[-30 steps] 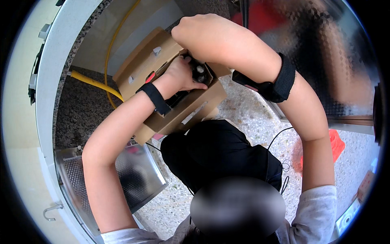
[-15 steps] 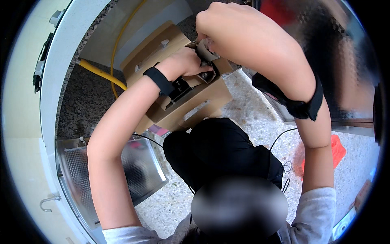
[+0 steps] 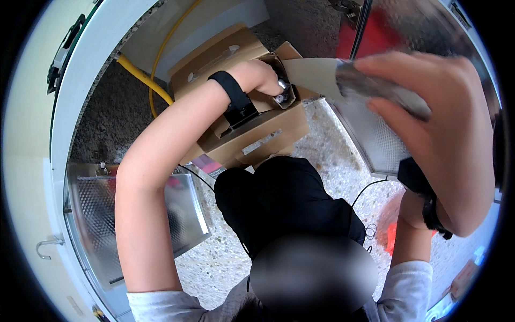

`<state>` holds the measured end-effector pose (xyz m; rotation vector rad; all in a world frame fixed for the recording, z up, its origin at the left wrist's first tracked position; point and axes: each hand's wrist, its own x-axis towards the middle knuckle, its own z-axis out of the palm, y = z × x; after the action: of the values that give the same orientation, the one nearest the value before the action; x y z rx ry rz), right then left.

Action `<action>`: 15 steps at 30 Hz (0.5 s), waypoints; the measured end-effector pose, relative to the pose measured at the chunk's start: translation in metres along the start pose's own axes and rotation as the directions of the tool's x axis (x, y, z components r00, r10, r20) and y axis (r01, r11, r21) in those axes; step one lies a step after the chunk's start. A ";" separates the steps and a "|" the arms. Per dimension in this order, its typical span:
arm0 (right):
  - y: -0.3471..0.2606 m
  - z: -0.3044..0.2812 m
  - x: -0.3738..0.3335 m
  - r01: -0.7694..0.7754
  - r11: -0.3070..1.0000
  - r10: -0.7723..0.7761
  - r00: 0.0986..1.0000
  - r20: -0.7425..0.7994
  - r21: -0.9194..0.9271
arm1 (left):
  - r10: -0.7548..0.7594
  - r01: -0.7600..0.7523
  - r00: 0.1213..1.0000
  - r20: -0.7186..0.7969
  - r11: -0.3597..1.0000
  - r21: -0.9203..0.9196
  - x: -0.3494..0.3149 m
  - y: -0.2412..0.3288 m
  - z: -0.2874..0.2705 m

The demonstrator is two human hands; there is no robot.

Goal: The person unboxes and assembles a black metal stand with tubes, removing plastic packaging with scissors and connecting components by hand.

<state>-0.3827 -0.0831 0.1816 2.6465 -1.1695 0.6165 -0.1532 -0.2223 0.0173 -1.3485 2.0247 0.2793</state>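
Cardboard box [image 3: 228, 151] stands open just beyond the person's knees, its flaps spread and a handle slot cut in the near one; inside it, toward the right end, a narrow inner carton [image 3: 290, 97] holds small shiny pieces [image 3: 279, 98]; a black item [image 3: 241, 115] lies beside it, partly under the left wrist; the left hand [image 3: 261, 76] reaches into the inner carton, fingertips at the shiny pieces, though whether they grip anything I cannot tell; the right hand [image 3: 429, 91] is raised to the right of the box, thumb and fingers clamped on a blurred grey item [image 3: 370, 87]; a pale strip [image 3: 312, 73] runs from that item to the inner carton, and whether the two are joined is unclear; farther left, a yellow hose [image 3: 140, 77] comes down behind the box; textured metal panels flank the scene, one at left [image 3: 185, 214], one at right [image 3: 383, 140]; a red bag [image 3: 391, 237] lies on the speckled floor [image 3: 332, 177].
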 end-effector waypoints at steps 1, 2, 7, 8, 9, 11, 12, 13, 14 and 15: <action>0.003 0.000 -0.004 -0.072 0.992 0.068 0.997 0.044 0.101 | 0.010 -0.011 0.999 0.038 1.000 0.012 0.002 0.000 -0.001; 0.000 -0.002 -0.007 -0.096 0.987 0.088 0.994 0.071 0.126 | 0.021 -0.023 0.997 0.078 0.999 0.024 0.004 -0.002 -0.002; -0.009 -0.011 -0.017 -0.187 0.969 0.165 0.976 0.143 0.163 | 0.041 -0.042 0.999 0.013 0.998 0.040 -0.008 0.006 -0.021; -0.009 -0.011 -0.018 -0.207 0.961 0.179 0.971 0.160 0.182 | 0.050 -0.051 0.999 0.009 0.995 0.081 -0.009 0.006 -0.022; -0.010 -0.011 -0.018 -0.226 0.953 0.191 0.965 0.178 0.201 | 0.053 -0.054 0.999 0.006 0.995 0.080 -0.009 0.005 -0.021; -0.006 -0.012 -0.021 -0.200 0.963 0.163 0.966 0.203 0.180 | 0.064 -0.064 0.998 -0.003 0.995 0.083 -0.007 0.002 -0.021; -0.005 -0.013 -0.022 -0.188 0.965 0.149 0.966 0.212 0.181 | 0.063 -0.064 0.998 0.011 0.991 0.120 -0.001 0.000 -0.020; -0.004 -0.012 -0.023 -0.176 0.962 0.131 0.968 0.216 0.207 | 0.061 -0.064 0.998 0.026 0.985 0.157 0.005 -0.003 -0.018; -0.004 -0.010 -0.024 -0.169 0.960 0.123 0.971 0.206 0.223 | 0.058 -0.065 0.997 0.042 0.979 0.193 0.005 -0.003 -0.018; -0.004 -0.008 -0.025 -0.162 0.958 0.116 0.974 0.196 0.238 | 0.056 -0.064 0.997 0.053 0.982 0.180 0.006 -0.003 -0.019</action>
<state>-0.3970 -0.0613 0.1778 2.9023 -1.4262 0.5957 -0.1602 -0.2374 0.0284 -1.1596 2.0012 0.1473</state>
